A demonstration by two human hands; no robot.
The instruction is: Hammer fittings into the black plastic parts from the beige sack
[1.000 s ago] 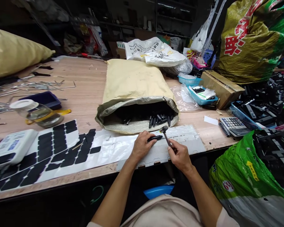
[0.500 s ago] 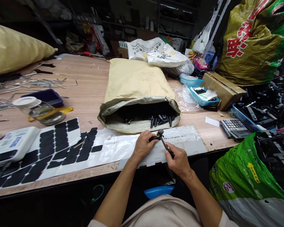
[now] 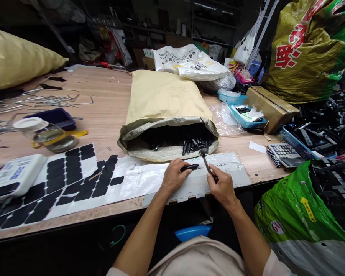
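My left hand (image 3: 176, 175) is closed on a short black tube-like part (image 3: 190, 167), whose free end points right, just above the grey board (image 3: 222, 174). My right hand (image 3: 222, 188) grips a small hammer (image 3: 206, 162) by its dark handle. Its head is raised to the right of the black part and apart from it. Behind both hands lies a beige woven sack (image 3: 165, 96), its mouth facing me. Several similar black parts (image 3: 193, 145) lie inside that mouth.
To the left are a sheet of black stickers (image 3: 99, 184), a white device (image 3: 20, 176), a glass jug (image 3: 56, 138) and metal rods (image 3: 54, 100). A calculator (image 3: 286, 153), blue baskets (image 3: 248, 122) and a carton (image 3: 271, 109) stand right. A green bag (image 3: 287, 207) rises beside the table.
The hammer has moved up and to the right, off the end of the black part, with my right hand. My left hand stays nearly in place.
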